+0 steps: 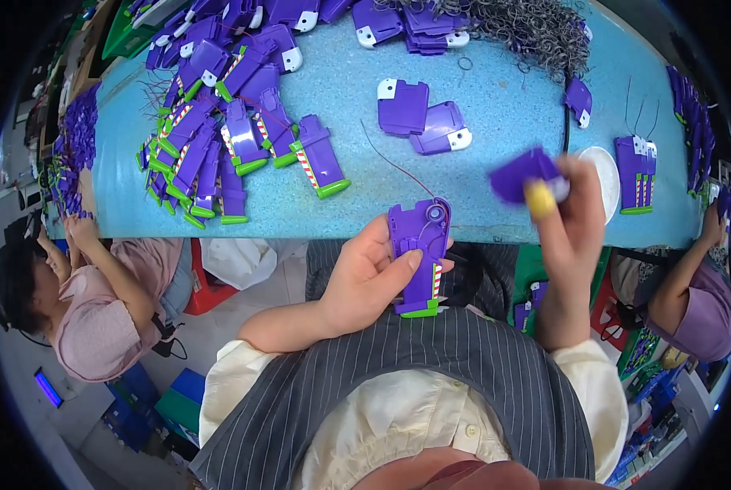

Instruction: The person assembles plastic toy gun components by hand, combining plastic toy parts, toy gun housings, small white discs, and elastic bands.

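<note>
My left hand (365, 282) grips a purple plastic toy wing half (418, 245) with a green end and a red-and-white striped edge. Its hollow inner side faces up, a round coil or ring sits near the top, and a thin wire sticks out from there. To the right, my right hand (569, 204), with a yellow cover on one finger, pinches a purple shell piece (522, 175), blurred by motion and held apart from the wing half. Two purple shells with white corners, one upright shell (403, 108) and one tilted shell (442, 131), lie on the table beyond.
A pile of striped wing halves (198, 159) covers the table's left side. Grey springs (537, 37) are heaped at the far right, near a white round dish (600, 184) and joined wings (636, 173). Co-workers sit left (96, 302) and right (692, 302).
</note>
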The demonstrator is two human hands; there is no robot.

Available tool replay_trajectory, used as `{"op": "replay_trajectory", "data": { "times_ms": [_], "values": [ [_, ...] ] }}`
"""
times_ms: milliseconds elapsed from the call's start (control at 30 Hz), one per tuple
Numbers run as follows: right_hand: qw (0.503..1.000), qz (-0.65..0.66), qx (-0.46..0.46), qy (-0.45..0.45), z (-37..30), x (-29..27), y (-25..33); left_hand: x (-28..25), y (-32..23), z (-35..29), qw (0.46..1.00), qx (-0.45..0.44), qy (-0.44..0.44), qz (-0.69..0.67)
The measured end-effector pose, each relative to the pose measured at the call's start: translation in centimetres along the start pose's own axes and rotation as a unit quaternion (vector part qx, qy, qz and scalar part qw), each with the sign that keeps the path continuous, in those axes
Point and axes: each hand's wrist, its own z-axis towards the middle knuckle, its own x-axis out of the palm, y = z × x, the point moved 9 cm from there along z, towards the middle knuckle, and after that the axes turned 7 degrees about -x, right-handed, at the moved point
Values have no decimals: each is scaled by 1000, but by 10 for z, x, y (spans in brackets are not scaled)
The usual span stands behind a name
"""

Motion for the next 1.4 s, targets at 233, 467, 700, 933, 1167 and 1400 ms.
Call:
{"op": "replay_trajectory", "data": {
  "times_ms": [233,467,700,933,1167,1400],
  "values": [
    [949,283,68,121,-40,39,3,19,17,5,997,-38,60,35],
    [922,280,144,225,-45,74,-12,19,17,7,992,-44,91,71],
    [942,255,156,151,-40,70,-6,14,9,11,988,-42,62,137],
    [828,487,267,77,-55,78,-23,26,-26,4,948,145,25,283],
    [892,424,107,112,-52,62,-1,29,-25,0,921,147,35,359],
    [974,123,-103,159,-29,37,26,41,-55,6,874,263,37,407]
  ]
}}
